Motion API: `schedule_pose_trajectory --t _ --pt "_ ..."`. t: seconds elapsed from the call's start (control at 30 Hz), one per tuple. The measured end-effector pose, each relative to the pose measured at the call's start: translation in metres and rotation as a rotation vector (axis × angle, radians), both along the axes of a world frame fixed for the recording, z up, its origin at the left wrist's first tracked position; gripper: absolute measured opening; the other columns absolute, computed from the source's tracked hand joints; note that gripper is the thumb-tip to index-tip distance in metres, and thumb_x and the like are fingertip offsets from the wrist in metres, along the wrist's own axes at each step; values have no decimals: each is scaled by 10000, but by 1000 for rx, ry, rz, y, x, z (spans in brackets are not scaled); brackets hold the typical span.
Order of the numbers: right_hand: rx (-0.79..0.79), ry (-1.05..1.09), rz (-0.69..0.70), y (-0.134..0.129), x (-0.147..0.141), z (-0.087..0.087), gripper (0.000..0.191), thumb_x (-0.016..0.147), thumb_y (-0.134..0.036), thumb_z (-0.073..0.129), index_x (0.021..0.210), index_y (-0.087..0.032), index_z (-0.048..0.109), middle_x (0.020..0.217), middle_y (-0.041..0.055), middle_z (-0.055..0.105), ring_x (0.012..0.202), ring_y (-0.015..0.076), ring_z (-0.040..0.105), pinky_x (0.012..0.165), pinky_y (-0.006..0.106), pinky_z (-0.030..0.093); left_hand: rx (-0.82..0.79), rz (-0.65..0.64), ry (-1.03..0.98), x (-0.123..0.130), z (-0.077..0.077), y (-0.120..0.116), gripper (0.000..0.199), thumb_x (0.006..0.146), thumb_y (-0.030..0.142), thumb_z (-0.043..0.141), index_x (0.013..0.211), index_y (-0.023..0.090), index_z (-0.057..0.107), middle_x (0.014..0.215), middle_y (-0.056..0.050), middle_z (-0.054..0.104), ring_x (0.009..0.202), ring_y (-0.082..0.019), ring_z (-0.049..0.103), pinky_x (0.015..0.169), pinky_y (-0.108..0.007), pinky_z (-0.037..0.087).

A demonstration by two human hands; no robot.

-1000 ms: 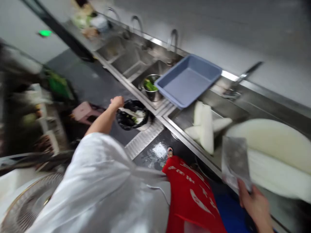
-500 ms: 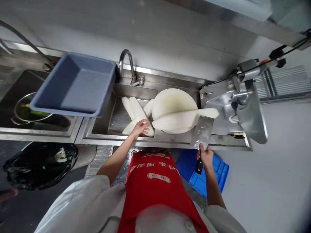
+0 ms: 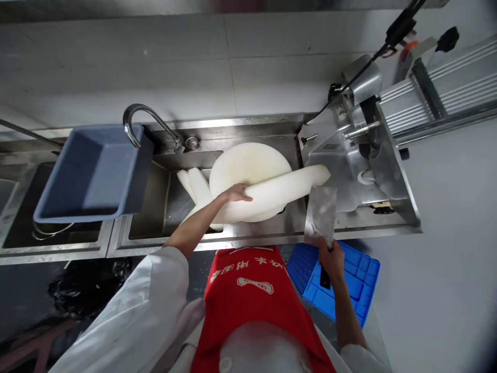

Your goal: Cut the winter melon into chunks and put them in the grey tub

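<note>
left hand [image 3: 235,193] flat, open on long radish [image 3: 272,194]; right hand [image 3: 330,257] grips cleaver [image 3: 320,215] over sink edge [image 3: 267,239]

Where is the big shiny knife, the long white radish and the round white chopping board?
Steel cleaver [image 3: 320,215], head view, flat of the blade.
Long peeled white radish [image 3: 287,185], head view, middle of its length.
Round white chopping board [image 3: 244,163], head view, bare top surface.

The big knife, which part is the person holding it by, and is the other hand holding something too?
The right hand grips the cleaver by its dark handle, blade pointing away. The left hand rests on top of the long peeled white radish, not wrapped around it.
</note>
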State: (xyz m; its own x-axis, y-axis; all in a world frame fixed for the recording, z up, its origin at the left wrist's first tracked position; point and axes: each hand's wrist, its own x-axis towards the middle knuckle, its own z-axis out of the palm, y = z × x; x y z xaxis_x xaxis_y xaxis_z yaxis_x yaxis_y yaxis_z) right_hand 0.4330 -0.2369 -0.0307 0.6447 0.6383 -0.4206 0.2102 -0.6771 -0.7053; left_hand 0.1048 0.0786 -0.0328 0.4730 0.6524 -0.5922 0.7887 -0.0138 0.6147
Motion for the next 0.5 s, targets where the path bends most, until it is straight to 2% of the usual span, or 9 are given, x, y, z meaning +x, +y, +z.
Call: schedule_pose_trajectory --t 0.13,0.2,0.27,0.33,0.4,0.5 --pt "28 67 -8 10 2 -7 414 867 -635 617 765 -250 504 448 -44 530 381 166 497 378 269 385 134 101 154 6 -1 -37 802 760 578 757 1410 145 575 1228 -170 716 1132 -364 680 923 -384 526" --pt "23 58 14 18 1 -11 413 869 -629 613 743 -255 494 440 -35 531 386 172 497 389 278 394 203 157 166 -1 -1 -61 737 799 583 726 1396 180 572 1242 -158 708 1139 -359 676 917 -389 528" --pt "17 43 36 28 -1 -13 418 864 -634 614 727 -258 493 434 -23 532 396 179 505 406 285 405 190 220 113 -18 -1 -84 723 786 579 745 1380 206 570 1261 -141 700 1151 -351 672 933 -395 530" --pt "27 50 47 37 -2 -15 412 861 -629 618 725 -260 496 439 -15 538 404 185 515 421 289 417 81 329 16 -41 -1 -103 766 714 576 811 1346 207 583 1244 -126 711 1139 -342 681 929 -394 548" --pt "44 73 49 46 -3 -16 402 861 -618 627 733 -258 505 440 -16 535 400 187 516 424 293 421 -100 471 -94 -64 -1 -122 811 613 565 883 1283 195 614 1197 -118 735 1114 -335 698 901 -390 577" --pt "65 113 26 55 -4 -18 396 861 -610 650 757 -251 519 444 -29 526 385 181 502 403 294 413 -411 680 -273 -78 -6 -160 799 509 546 935 1178 201 666 1143 -119 759 1070 -343 723 852 -417 617"
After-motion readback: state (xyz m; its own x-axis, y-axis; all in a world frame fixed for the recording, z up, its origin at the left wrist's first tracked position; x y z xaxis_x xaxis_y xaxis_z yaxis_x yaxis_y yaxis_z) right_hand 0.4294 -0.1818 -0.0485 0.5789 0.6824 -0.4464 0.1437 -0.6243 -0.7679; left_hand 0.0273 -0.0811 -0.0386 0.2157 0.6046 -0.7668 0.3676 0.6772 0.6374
